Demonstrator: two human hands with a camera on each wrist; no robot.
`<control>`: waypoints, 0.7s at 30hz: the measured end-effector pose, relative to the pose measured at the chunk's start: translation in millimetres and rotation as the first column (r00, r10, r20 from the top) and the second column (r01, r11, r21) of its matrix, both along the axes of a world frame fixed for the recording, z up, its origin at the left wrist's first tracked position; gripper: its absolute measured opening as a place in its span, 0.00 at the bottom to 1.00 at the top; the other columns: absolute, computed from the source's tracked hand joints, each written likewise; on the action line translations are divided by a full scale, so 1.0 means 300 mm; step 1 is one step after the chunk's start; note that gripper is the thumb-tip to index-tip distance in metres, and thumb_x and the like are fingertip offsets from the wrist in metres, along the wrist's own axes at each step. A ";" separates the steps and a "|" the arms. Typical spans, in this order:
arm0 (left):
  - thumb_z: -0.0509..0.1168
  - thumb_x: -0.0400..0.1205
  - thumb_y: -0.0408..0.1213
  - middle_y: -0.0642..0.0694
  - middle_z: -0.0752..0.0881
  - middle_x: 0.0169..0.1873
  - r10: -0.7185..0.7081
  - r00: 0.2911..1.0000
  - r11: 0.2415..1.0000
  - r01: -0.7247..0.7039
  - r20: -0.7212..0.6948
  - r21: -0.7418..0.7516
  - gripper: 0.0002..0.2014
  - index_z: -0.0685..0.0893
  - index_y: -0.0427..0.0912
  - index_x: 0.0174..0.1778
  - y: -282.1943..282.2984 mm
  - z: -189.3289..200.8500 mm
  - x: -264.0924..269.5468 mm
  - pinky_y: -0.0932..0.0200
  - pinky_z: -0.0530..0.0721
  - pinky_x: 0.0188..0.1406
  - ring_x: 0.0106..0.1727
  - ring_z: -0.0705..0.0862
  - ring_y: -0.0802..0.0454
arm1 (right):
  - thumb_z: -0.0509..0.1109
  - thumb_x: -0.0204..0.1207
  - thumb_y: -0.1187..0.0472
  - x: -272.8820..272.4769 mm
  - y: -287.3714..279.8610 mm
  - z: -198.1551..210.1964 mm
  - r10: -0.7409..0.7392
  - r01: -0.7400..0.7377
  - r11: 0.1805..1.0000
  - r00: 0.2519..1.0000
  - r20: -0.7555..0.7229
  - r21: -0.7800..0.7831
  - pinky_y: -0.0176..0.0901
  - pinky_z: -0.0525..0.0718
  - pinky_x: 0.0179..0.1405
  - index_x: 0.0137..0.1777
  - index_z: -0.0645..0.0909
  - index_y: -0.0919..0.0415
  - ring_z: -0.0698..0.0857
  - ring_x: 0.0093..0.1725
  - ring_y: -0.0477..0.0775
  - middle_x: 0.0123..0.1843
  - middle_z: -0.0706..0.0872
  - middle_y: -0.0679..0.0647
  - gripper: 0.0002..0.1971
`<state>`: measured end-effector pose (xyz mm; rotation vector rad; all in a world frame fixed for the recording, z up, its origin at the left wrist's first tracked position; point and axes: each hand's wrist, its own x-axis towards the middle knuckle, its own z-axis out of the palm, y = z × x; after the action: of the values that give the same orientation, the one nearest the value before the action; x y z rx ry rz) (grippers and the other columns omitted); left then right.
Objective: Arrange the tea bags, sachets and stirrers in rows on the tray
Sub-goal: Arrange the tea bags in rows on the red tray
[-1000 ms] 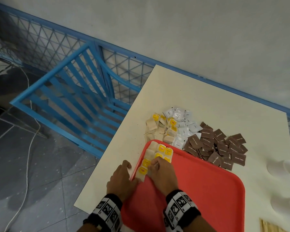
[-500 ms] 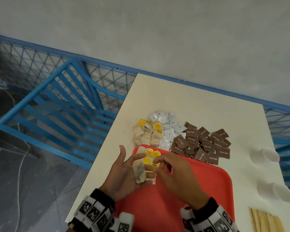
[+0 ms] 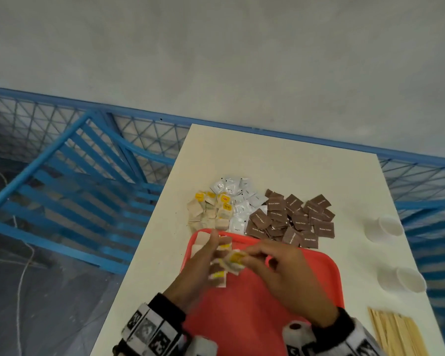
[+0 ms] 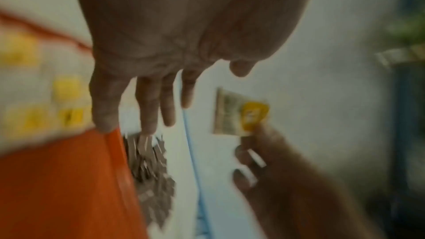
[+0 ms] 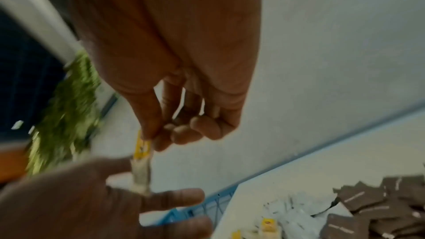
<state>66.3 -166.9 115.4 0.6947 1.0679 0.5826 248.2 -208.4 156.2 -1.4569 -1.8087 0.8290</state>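
A red tray point(image 3: 267, 317) lies at the table's near edge, with a row of tea bags point(image 3: 219, 274) along its left side. My right hand point(image 3: 248, 258) pinches one tea bag with a yellow tag point(image 3: 233, 260) and holds it up above the tray; the right wrist view shows the bag point(image 5: 141, 163) hanging from thumb and forefinger point(image 5: 154, 139). My left hand point(image 3: 208, 249) is beside it with straight fingers point(image 4: 149, 112), holding nothing. Whether the bag touches it I cannot tell. Beyond the tray lie loose tea bags point(image 3: 211, 209), white sachets point(image 3: 238, 199) and brown sachets point(image 3: 293, 219).
Two white paper cups point(image 3: 385, 227) point(image 3: 406, 278) lie on their sides at the table's right edge. Wooden stirrers point(image 3: 396, 332) lie at the near right corner. A blue metal frame point(image 3: 75, 191) stands left of the table, and a grey wall rises behind.
A second ago both hands pressed on the tea bag row. Then a tea bag lay on my upturned left palm. Now my right hand has pinched it and lifted it off.
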 end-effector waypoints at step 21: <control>0.77 0.72 0.43 0.38 0.91 0.41 0.120 0.993 0.803 -0.110 0.022 0.586 0.09 0.90 0.42 0.40 0.019 0.189 0.024 0.56 0.86 0.48 0.43 0.89 0.47 | 0.73 0.70 0.36 0.054 0.030 0.129 0.011 -0.017 0.997 0.997 -0.074 -0.074 0.40 0.82 0.45 0.46 0.86 0.39 0.85 0.52 0.48 0.51 0.86 0.41 0.11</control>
<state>73.6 -161.1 172.3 1.1824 0.9466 1.0395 264.5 -199.5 195.0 -1.4429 -1.7518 0.9540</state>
